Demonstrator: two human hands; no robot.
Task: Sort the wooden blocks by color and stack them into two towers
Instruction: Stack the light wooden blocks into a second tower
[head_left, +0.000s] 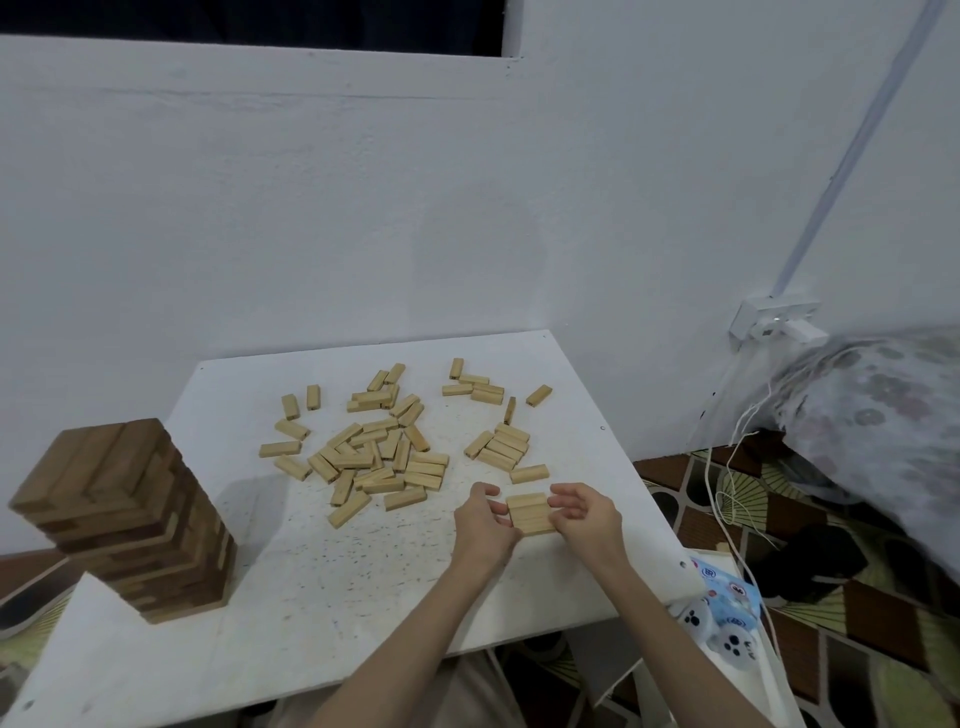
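A tall tower of dark brown blocks (130, 519) stands at the left edge of the white table (322, 582). Several light wooden blocks (374, 457) lie scattered over the middle, and a smaller group of light blocks (501, 444) lies farther right. Near the table's right side three light blocks (530, 514) lie side by side as a flat row. My left hand (483, 525) presses its fingers against the row's left end. My right hand (587, 512) touches the row's right end with curled fingers.
A white wall runs just behind the table. To the right are a wall socket (774, 319) with hanging white cords, a patterned fabric bundle (883, 415), a patterned floor mat, and blue-white plush items (722, 613) under the table's right edge.
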